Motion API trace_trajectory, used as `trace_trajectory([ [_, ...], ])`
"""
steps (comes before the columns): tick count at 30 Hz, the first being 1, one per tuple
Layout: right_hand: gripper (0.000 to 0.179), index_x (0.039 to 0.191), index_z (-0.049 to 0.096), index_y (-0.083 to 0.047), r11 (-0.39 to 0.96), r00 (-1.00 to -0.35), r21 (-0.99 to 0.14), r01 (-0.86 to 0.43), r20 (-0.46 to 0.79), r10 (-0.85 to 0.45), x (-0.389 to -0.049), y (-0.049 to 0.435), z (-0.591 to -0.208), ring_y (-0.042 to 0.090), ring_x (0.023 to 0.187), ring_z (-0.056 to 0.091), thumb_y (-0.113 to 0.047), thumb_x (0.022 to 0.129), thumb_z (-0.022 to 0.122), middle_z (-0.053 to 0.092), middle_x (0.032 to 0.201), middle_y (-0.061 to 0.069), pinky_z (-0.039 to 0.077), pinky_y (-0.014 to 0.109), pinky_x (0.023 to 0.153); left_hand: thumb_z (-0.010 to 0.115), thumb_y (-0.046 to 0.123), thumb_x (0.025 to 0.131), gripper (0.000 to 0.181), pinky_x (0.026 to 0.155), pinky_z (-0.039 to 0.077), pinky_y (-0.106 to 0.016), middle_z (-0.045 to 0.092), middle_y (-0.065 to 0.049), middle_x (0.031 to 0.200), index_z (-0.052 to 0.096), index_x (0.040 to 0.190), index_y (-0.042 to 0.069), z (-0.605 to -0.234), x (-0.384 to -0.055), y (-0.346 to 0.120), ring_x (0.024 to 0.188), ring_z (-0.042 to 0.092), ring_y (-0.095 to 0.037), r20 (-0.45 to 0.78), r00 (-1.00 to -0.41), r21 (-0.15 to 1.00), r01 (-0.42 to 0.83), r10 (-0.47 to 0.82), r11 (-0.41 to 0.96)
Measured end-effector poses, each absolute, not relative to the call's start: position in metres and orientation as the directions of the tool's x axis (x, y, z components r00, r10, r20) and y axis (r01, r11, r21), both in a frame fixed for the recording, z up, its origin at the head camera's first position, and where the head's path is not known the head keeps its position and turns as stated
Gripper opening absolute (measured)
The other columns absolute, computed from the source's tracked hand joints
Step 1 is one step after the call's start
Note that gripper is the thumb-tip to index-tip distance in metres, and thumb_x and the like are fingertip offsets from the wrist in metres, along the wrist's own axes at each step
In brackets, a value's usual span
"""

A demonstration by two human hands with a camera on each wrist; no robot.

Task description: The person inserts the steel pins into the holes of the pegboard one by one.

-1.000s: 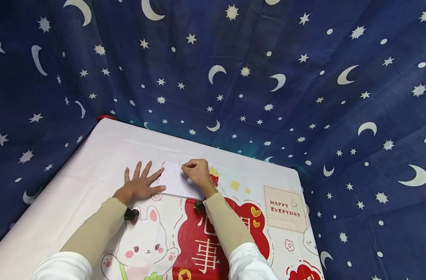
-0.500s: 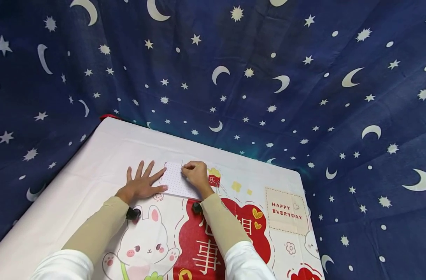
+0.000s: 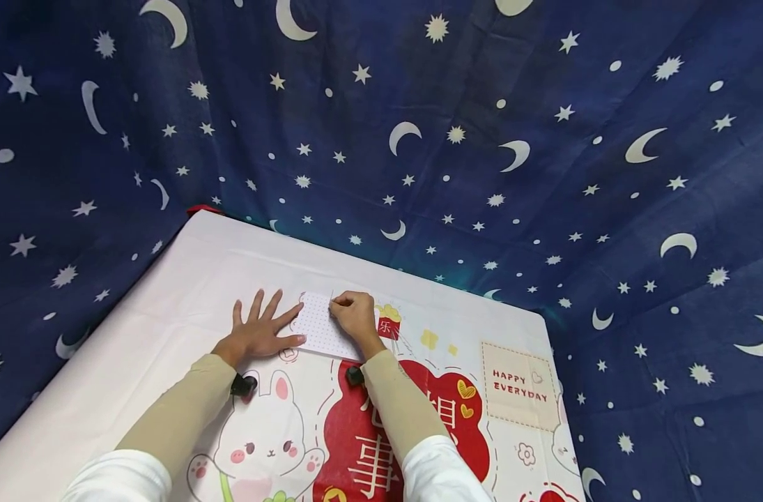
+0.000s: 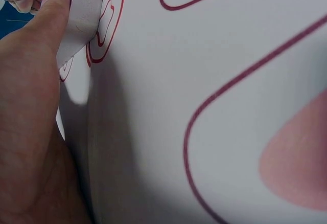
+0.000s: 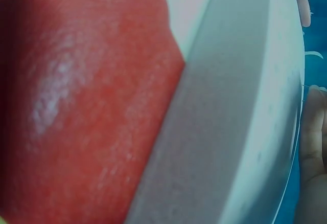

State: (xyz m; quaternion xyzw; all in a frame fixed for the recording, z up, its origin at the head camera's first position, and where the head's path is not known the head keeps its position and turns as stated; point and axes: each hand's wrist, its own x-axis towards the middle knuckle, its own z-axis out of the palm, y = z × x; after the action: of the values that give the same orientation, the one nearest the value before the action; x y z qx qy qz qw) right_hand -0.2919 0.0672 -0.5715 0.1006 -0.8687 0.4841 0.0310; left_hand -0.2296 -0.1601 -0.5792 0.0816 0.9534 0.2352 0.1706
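A white block with a grid of small dots [image 3: 316, 326] lies on the printed tablecloth. My left hand [image 3: 258, 336] is spread flat at its left side, with thumb and index fingertips at the block's edge; the thumb [image 4: 48, 17] lies along its side in the left wrist view. Over the block's far part, my right hand [image 3: 356, 319] pinches a thin needle-like piece [image 3: 332, 295] between thumb and fingertips, the others curled in. In the right wrist view the block's grey side wall [image 5: 204, 132] fills the middle, and part of the right hand shows at the right edge.
The tablecloth [image 3: 230, 254] carries a rabbit print [image 3: 265, 432], a red patch with characters and a "HAPPY EVERYDAY" panel [image 3: 519, 383]. Dark blue star-and-moon curtains [image 3: 456, 139] stand behind the table and on both sides. Dark wrist devices [image 3: 243, 385] sit under both forearms.
The head view has shifted a little, so everything appears slightly further right and lower. Both hands keep nearly the same places on the block, the right still pinching at its far part.
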Motion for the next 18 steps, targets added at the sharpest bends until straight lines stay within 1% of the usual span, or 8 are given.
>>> trace_trajectory([
  [5,0.009,0.08,0.082,-0.004,0.514,-0.98,-0.835,-0.195,0.144,-0.137,-0.2914,0.0673,-0.5714,0.007,0.072,0.061,-0.008,0.088,0.08,0.079,0.082,0.011,0.054,0.02,0.07,0.051,0.075,0.094,0.089,0.118,-0.019,-0.078,-0.003,-0.02,0.176,0.026,0.166,0.03,-0.5754,-0.2279,-0.1581,0.159,-0.017,-0.053,-0.283,-0.93,0.472,0.08,0.237,0.878],
  [11,0.008,0.081,0.082,-0.005,0.536,-0.975,-0.816,-0.217,0.15,-0.165,-0.2928,0.067,-0.5747,0.007,0.072,0.06,-0.008,0.088,0.079,0.079,0.082,0.01,0.053,0.021,0.069,0.052,0.075,0.094,0.088,0.117,-0.019,-0.078,-0.002,-0.02,0.176,0.027,0.166,0.03,-0.577,-0.2283,-0.1586,0.159,-0.016,-0.053,-0.282,-0.931,0.47,0.076,0.231,0.879],
  [18,0.009,0.078,0.081,-0.007,0.6,-0.96,-0.751,-0.274,0.182,-0.212,-0.2954,0.0626,-0.578,0.003,0.067,0.057,-0.005,0.087,0.078,0.079,0.077,0.007,0.05,0.017,0.065,0.05,0.078,0.093,0.09,0.117,-0.019,-0.078,-0.003,-0.019,0.177,0.025,0.166,0.032,-0.5796,-0.2285,-0.1609,0.159,-0.018,-0.052,-0.289,-0.929,0.468,0.075,0.232,0.881],
])
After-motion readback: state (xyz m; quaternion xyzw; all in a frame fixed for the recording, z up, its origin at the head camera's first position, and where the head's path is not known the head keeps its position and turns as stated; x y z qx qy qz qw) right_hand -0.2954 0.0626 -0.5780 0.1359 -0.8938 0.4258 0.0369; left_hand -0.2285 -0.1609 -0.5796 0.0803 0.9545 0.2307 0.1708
